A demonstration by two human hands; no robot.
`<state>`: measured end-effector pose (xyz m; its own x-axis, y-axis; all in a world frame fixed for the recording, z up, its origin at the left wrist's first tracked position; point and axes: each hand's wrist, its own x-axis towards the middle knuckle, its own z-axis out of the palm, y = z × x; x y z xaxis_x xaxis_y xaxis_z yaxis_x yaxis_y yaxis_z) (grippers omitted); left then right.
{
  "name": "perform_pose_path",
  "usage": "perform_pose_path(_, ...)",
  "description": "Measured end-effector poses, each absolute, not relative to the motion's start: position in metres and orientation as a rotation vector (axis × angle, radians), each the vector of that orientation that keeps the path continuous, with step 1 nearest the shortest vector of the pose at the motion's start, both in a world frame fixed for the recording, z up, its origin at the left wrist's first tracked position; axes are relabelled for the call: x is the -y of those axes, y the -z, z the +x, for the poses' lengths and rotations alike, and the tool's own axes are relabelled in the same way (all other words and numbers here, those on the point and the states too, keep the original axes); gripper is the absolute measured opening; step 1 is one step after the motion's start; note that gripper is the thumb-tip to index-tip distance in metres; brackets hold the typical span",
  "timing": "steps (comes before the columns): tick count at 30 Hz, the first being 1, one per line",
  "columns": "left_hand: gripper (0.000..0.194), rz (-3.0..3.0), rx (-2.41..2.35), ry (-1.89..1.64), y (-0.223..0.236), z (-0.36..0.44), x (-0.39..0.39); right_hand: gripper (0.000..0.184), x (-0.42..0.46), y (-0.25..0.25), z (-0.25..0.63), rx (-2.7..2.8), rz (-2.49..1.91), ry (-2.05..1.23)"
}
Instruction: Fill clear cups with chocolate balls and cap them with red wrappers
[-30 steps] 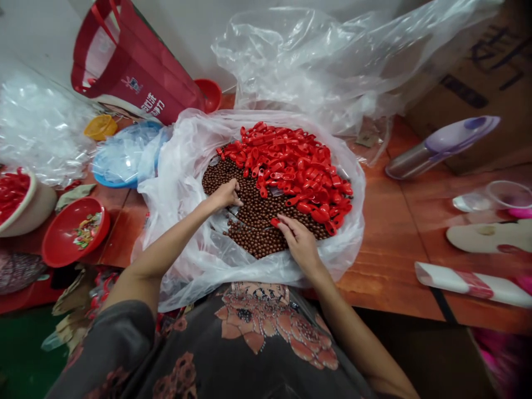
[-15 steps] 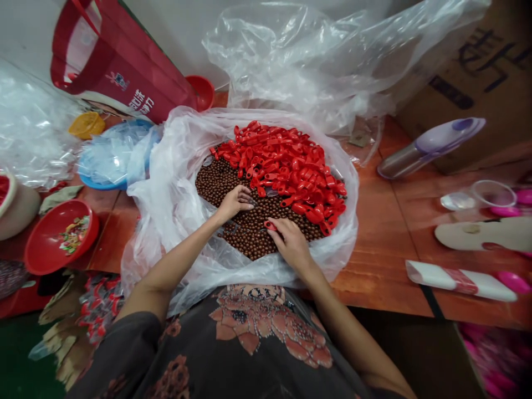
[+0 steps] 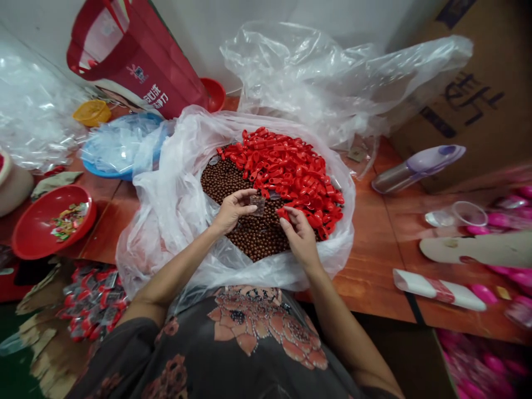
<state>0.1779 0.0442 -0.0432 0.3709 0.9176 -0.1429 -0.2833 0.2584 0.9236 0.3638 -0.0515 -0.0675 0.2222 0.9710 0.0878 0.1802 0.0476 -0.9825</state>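
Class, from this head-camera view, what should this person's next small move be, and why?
Probably bring the red plastic piece in the right hand to the small clear plastic square in the left hand: each hand pinches one item, and they are close together above the brown beads.

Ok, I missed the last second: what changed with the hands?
The left hand has lifted off the brown beads and now pinches a small clear packet. The right hand, holding a red plastic piece, has moved toward it. The beads and the heap of red pieces stayed in their plastic bag.
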Motion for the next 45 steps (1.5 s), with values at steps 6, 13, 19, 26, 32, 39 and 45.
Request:
perform_pose_path(6,0.056,0.9,-0.767,-0.941,0.032,0.178,-0.024,0.037,0.031,0.039,0.36,1.257,-1.345,-0.873)
perform_pose_path(13,0.068,0.987,-0.722,-0.894,0.036,0.174,-0.01,0.037,0.029,0.026,0.353,1.298,-1.297,-0.918)
perform_pose_path(19,0.058,1.096,-0.742,-0.904,0.04,0.173,-0.003,0.033,0.036,0.027,0.351,1.527,-1.333,-0.816)
perform_pose_path(26,0.059,1.128,-0.775,-0.916,0.039,0.168,-0.001,0.035,0.04,0.033,0.356,1.824,-1.279,-0.599)
perform_pose_path(32,0.065,1.077,-0.822,-0.896,0.033,0.168,0.001,0.05,0.043,0.043,0.348,1.863,-1.323,-0.558)
perform_pose_path(39,0.058,0.878,-0.909,-0.848,0.032,0.176,0.008,0.06,0.046,0.044,0.338,1.799,-1.378,-0.506)
perform_pose_path(45,0.053,0.809,-0.952,-0.819,0.042,0.182,0.017,0.068,0.045,0.043,0.338,2.046,-1.3,-0.498)
